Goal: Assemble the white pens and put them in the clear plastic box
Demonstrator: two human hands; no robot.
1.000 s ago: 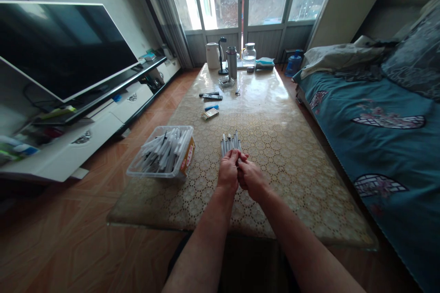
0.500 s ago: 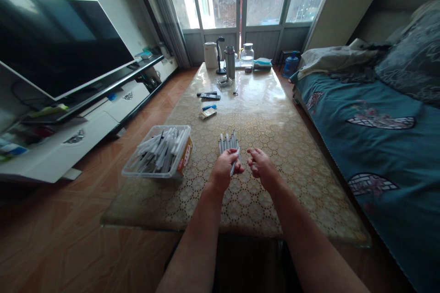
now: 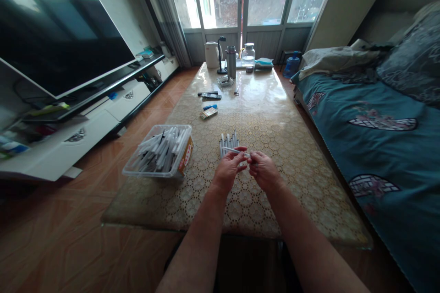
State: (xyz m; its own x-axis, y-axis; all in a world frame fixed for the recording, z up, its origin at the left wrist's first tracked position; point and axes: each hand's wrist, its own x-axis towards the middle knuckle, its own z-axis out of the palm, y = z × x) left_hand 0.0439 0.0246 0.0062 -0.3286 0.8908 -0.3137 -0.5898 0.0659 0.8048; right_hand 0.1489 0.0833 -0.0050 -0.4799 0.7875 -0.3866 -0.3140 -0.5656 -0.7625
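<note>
A slim whitish pen (image 3: 231, 149) lies slantwise between my two hands. My left hand (image 3: 226, 171) is closed on it near the middle, thumb and fingertips pinching. At its right end, my right hand (image 3: 266, 170) grips it with fingers bunched together, hiding that tip. Just beyond my left hand, several similar pens (image 3: 227, 138) lie side by side on the table, pointing away from me. To the left stands a clear plastic tub (image 3: 187, 135) heaped with many loose whitish pens (image 3: 165, 146), some with dark parts.
The long table (image 3: 275, 132) has a patterned cover. Farther along it are a small box (image 3: 209, 113), a blue object (image 3: 210, 107), remotes (image 3: 210, 96), a glass ashtray (image 3: 225, 82), a thermos (image 3: 231, 62), a kettle (image 3: 212, 55) and a glass jug (image 3: 248, 55). A bed (image 3: 343, 100) flanks it.
The pen in my left hand has swung from steep to nearly level. My right hand has moved left and closed on its right end. The tub and the row of pens stay put.
</note>
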